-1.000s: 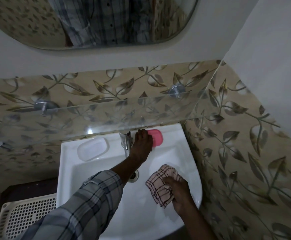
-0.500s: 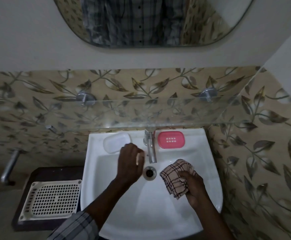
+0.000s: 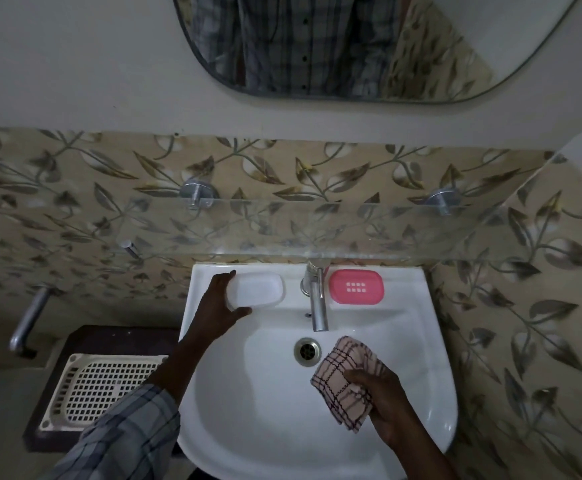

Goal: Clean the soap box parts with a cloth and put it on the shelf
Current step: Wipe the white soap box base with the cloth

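Soap box parts (image 3: 256,289) flanking tap (image 3: 315,299) on sink (image 3: 421,341)

Dim, flat light with no evident source, white basin (image 3: 282,427) the brightest area with small glints near 4 o'clock, faint sheen along glass shelf (image 3: 317,233) edge, corners darkened, straight lines bowing outward at the edges, detail soft and noisy.

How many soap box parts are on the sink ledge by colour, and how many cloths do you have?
White soap box part, left of the tap, left hand gripping its end: 1
Pink soap box part, right of the tap: 1
Checked cloth, in the right hand over the basin: 1
Total: 3
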`<state>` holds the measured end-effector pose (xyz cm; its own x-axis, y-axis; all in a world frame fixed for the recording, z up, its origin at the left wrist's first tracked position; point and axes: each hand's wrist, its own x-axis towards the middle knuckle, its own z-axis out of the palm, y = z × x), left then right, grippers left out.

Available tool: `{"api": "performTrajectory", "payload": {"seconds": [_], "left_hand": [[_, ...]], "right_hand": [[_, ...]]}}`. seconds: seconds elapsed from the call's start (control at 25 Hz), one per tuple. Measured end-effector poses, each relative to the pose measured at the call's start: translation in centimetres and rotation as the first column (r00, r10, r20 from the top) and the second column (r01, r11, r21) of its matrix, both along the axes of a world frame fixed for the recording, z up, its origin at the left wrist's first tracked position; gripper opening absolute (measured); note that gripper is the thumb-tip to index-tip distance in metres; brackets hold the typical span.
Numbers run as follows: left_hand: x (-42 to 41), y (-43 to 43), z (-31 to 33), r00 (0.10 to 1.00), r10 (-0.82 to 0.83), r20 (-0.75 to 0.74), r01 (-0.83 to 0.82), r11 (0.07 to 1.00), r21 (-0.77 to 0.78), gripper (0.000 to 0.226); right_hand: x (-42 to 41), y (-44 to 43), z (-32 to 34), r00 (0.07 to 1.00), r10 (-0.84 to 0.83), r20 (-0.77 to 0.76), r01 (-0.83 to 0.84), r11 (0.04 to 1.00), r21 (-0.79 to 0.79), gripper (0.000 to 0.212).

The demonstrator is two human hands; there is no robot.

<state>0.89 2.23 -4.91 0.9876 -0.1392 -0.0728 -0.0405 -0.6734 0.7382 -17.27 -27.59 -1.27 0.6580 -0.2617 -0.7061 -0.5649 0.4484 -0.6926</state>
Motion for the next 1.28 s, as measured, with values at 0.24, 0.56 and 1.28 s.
{"api": "performTrajectory", "payload": {"seconds": [0.24, 0.56, 1.28], "left_hand": [[-4.6, -1.1, 1.7, 0.913, -0.346, 0.218, 0.347, 0.937, 0.036, 0.075], [-8.8, -3.5, 3.1, 0.526, -0.823, 0.216, 0.639, 0.549, 0.539, 0.088], [-13.5, -9.4, 8.3, 0.933, -0.301, -0.199, 0.142, 0.812, -0.566, 0.099]], "right_hand": [[-0.7, -0.3, -0.2, 0.999, -0.027, -0.041, 0.026, 0.999, -0.018, 0.034], [-0.9, 0.1, 0.5, 0.997, -0.064, -0.032, 0.065, 0.998, 0.019, 0.035], [1.1, 8.3, 6.7, 0.954, 0.076, 0.291, -0.06, 0.996, -0.064, 0.018]]}}
